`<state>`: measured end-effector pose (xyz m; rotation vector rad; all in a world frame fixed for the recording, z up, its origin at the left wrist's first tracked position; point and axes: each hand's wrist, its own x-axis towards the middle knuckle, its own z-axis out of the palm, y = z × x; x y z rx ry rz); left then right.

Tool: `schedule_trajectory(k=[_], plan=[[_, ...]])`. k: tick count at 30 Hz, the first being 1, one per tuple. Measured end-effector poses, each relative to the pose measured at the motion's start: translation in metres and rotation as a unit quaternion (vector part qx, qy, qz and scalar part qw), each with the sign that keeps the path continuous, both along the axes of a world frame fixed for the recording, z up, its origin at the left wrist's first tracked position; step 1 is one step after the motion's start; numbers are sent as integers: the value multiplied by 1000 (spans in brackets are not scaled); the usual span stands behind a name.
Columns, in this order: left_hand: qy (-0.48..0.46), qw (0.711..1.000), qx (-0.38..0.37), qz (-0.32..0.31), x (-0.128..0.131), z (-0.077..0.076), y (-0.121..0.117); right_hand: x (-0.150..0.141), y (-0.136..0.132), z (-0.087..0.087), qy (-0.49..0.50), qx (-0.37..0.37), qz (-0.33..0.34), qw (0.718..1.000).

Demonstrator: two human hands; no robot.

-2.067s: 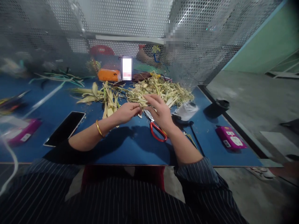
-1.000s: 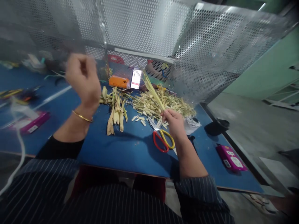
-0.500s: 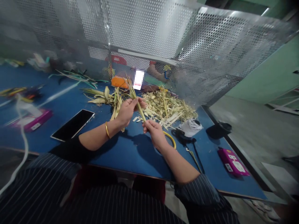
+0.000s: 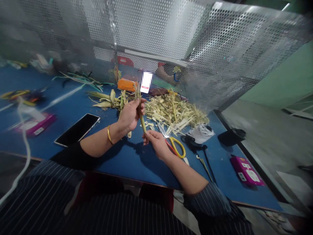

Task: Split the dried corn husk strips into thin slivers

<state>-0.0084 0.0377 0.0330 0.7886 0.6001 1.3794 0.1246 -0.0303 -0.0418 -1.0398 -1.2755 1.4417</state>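
A thin bundle of dried plant stalks (image 4: 142, 123) is held in both of my hands above the table. My left hand (image 4: 130, 114), with a gold bangle at the wrist, is closed round its upper part. Lower down, my right hand (image 4: 156, 142) pinches the bottom end between thumb and fingers. Scissors (image 4: 179, 148) with yellow and red handles lie beside my right hand. Behind both hands spreads a heap of pale dry strips (image 4: 176, 111). More stalks (image 4: 107, 99) lie to the left of it, partly hidden by my left hand.
On the blue table (image 4: 117, 173) lie a dark-screened phone (image 4: 77, 130) and, at right, a roll of white string (image 4: 201, 133), a black cup (image 4: 231, 136) and a magenta box (image 4: 246, 171). An orange packet (image 4: 127, 85) sits against the perforated metal screen (image 4: 156, 29).
The stalk bundle has turned more upright. My right hand has moved slightly down and left, uncovering the scissors. My left hand has shifted slightly left.
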Motion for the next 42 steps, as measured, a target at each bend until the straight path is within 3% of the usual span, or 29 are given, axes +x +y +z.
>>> schedule_trajectory(k=[3, 5, 7, 9, 12, 14, 17, 21, 26, 30, 33, 35, 39, 42], plan=[[34, 999, 4, -26, 3, 1, -6, -1, -1, -2, -46, 7, 48, 998], [100, 994, 23, -36, 4, 3, -14, 0, -1, 0, -105, 35, 76, 991], [200, 977, 57, -48, 4, 7, -24, 5, 0, 6, -138, 71, 63, 986], [328, 935, 128, -46, 3, 11, -34, 12, 1, 16, -108, 101, -5, 989], [504, 829, 239, -39, 3, 13, -44, 24, 2, 33, -2, 132, -104, 986], [560, 776, 285, -56, 6, 9, -46, 29, 3, 39, 55, 128, -108, 984], [591, 737, 311, -98, 9, -1, -43, 32, 3, 41, 96, 103, -91, 986], [588, 738, 295, -150, 10, -8, -38, 32, 5, 36, 113, 119, -108, 981], [540, 772, 255, -218, 8, -8, -34, 30, 8, 32, 134, 105, -123, 978], [562, 765, 245, -197, 8, -10, -31, 39, 16, 32, 154, 36, -149, 976], [596, 749, 232, -174, 5, -10, -26, 60, 30, 34, 209, -10, -220, 953], [625, 732, 222, -159, 4, -10, -22, 78, 42, 34, 227, 1, -267, 937], [648, 720, 206, -135, 0, -9, -16, 104, 60, 27, 82, 133, -403, 902], [633, 739, 197, -115, -1, -9, -15, 111, 65, 20, -98, 180, -410, 889]])
